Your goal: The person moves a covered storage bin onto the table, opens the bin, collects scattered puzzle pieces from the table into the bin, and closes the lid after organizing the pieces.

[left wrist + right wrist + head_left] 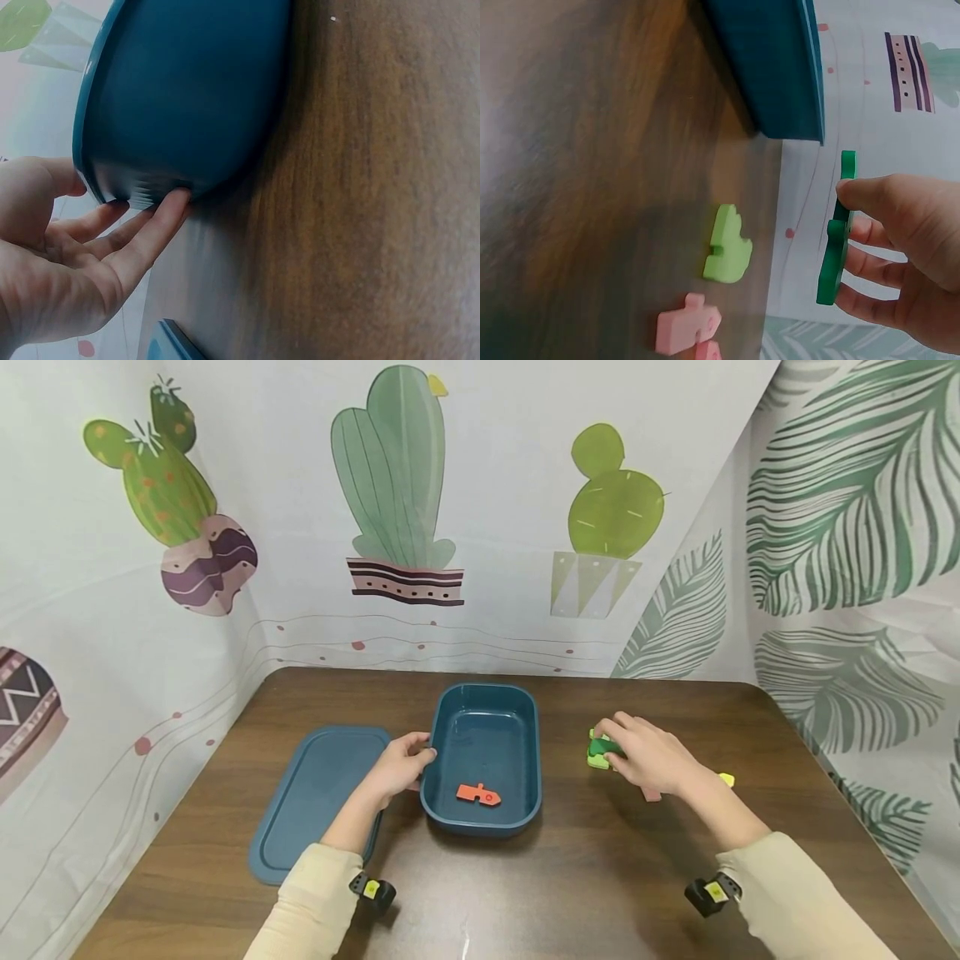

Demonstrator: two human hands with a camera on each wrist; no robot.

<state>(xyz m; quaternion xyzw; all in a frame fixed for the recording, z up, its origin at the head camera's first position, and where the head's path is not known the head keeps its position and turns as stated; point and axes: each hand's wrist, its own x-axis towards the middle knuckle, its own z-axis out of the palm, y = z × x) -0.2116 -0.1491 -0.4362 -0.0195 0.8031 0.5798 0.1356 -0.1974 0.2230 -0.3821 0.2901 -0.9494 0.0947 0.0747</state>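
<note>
My left hand (pixel 403 766) grips the left side of a deep blue rectangular box (pixel 531 752), thumb at the rim and fingertips against the outer wall. A flat orange-red puzzle piece (pixel 477 794) with a pointed end lies on the box floor. To the right of the box, my right hand (pixel 648 752) pinches a dark green puzzle piece (pixel 838 247) between thumb and fingers, raised above the table. Under it on the table lies a light green puzzle piece (pixel 730 251) with a bumpy edge. Pink pieces (pixel 688 328) lie nearby, partly hidden by my right hand in the head view.
A flat blue lid (pixel 322 797) lies on the brown wooden table (pixel 585 877), left of the box. Beyond my right wrist shows a small yellow piece (pixel 726 779). A white cloth with printed cacti (pixel 510 510) hangs behind the table.
</note>
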